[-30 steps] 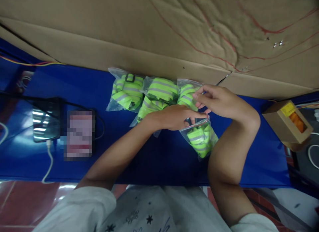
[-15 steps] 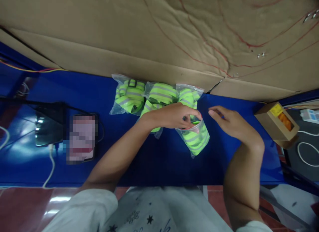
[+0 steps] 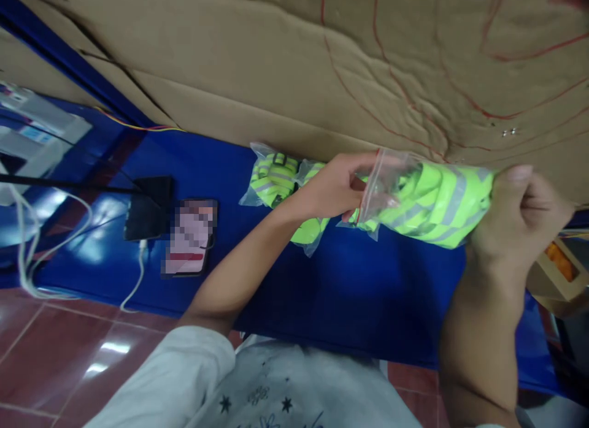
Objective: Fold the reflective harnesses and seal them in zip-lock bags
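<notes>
A clear zip bag [image 3: 384, 186] with a folded neon-yellow reflective strap [image 3: 442, 201] in it is held sideways above the table. My left hand [image 3: 338, 186] is at its red-edged mouth, fingers curled at the opening and partly behind or inside the plastic. My right hand [image 3: 515, 213] grips the bag's far end, its thumb uppermost and the fingers bent in. To the left, a bagged yellow reflective strap [image 3: 275, 176] with a black buckle lies against the cardboard. Other bagged straps [image 3: 310, 232] are partly hidden by my left hand and forearm.
The blue table [image 3: 350, 293] meets a tall cardboard panel [image 3: 257, 66] at the back. On the left lie a phone [image 3: 191, 238], a black device [image 3: 148, 208] and white cables [image 3: 30, 268]. A small cardboard box [image 3: 559, 275] stands at the right, behind my right wrist.
The filled bag has come up off the table and turned sideways. My right hand, empty and apart before, now grips its far end. The view has shifted and tilted.
</notes>
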Available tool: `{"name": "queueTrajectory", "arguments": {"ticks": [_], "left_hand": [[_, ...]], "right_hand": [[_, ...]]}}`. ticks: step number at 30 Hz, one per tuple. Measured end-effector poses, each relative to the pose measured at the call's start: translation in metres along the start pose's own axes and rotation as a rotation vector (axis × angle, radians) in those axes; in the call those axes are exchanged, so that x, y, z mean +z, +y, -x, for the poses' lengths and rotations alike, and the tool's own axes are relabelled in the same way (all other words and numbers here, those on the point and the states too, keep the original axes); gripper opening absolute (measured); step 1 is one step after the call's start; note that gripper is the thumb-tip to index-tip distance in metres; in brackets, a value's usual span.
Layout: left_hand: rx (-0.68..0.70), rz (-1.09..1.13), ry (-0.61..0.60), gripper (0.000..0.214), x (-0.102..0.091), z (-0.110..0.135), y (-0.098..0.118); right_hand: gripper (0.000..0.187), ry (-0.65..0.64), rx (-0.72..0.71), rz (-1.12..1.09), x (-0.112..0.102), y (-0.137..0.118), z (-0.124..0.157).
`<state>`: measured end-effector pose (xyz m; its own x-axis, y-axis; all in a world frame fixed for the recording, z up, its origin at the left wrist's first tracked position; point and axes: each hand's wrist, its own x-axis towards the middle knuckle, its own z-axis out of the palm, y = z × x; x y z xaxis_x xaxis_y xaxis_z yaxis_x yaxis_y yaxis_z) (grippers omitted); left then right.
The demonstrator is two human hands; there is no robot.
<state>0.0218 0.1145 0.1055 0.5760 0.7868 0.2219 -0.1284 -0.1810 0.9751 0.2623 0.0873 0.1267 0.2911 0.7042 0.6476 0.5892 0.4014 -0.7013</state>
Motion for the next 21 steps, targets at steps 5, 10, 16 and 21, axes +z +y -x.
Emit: {"name": "queueTrajectory", "arguments": {"ticks": [5,10,16,21], "left_hand": [[0.237,-0.041,0.198,0.055,-0.005,-0.006,-0.002],[0.151,-0.043,0.218,0.054,-0.012,-0.006,-0.004],[0.037,-0.08,0.245,0.044,-0.003,-0.006,-0.001],[0.042,0.001,0.27,0.042,0.003,-0.009,-0.004]], "right_hand": [[0.054,0.041,-0.236,0.175,0.026,-0.017,-0.026],[0.057,0.135,-0.293,0.158,0.048,-0.009,-0.023],[0.056,0.179,-0.219,0.011,0.055,-0.003,-0.013],[0.056,0.145,-0.29,0.081,0.048,0.0,-0.015]]}}
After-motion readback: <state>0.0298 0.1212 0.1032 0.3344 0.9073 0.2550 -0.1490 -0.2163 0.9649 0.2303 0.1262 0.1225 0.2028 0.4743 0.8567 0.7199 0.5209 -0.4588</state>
